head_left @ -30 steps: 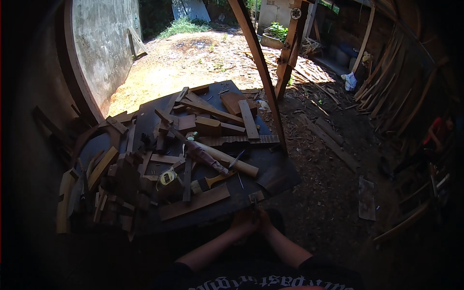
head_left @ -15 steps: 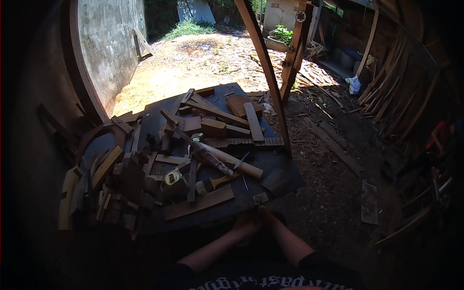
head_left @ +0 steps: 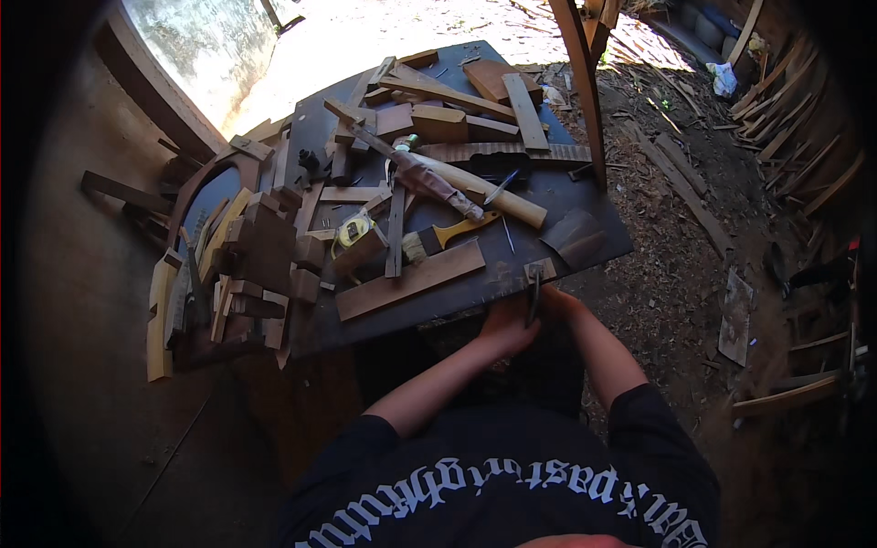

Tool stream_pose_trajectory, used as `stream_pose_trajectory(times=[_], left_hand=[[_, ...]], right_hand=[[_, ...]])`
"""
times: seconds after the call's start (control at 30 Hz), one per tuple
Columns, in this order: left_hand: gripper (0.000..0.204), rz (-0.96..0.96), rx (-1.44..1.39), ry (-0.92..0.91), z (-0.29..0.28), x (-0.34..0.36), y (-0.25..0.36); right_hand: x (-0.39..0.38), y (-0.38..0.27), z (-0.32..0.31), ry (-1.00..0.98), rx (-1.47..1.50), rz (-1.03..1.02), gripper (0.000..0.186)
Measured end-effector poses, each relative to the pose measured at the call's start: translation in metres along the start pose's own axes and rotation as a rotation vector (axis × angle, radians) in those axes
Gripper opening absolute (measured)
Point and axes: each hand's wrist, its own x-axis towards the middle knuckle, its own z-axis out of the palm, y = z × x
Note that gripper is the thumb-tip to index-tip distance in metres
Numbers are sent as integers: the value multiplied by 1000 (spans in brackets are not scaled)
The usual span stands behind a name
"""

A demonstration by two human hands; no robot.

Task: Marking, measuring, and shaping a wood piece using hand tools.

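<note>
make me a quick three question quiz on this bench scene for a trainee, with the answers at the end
1. True or false: in the picture, the tape measure lies left of the paintbrush.
2. Which thing are the left hand and right hand nearest to?
a) the tape measure
b) the clamp-like metal tool at the table's near edge
c) the paintbrush
3. Fill in: the paintbrush's handle is ____.

Key: 1. true; 2. b; 3. yellow
</note>
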Motion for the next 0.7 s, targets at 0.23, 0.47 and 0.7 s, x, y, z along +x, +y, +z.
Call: stream_pose_trajectory(times=[0.23, 0.47, 0.7], left_hand=[[62, 58, -21, 152, 14, -9, -8], [70, -153, -239, -172, 1, -2, -4], [70, -94, -101, -10, 9, -5, -4]], right_hand=[[-9, -11, 32, 192, -4, 221, 39], [-44, -31, 72, 610, 157, 115, 58], [-23, -26, 45, 333, -148, 220, 44]])
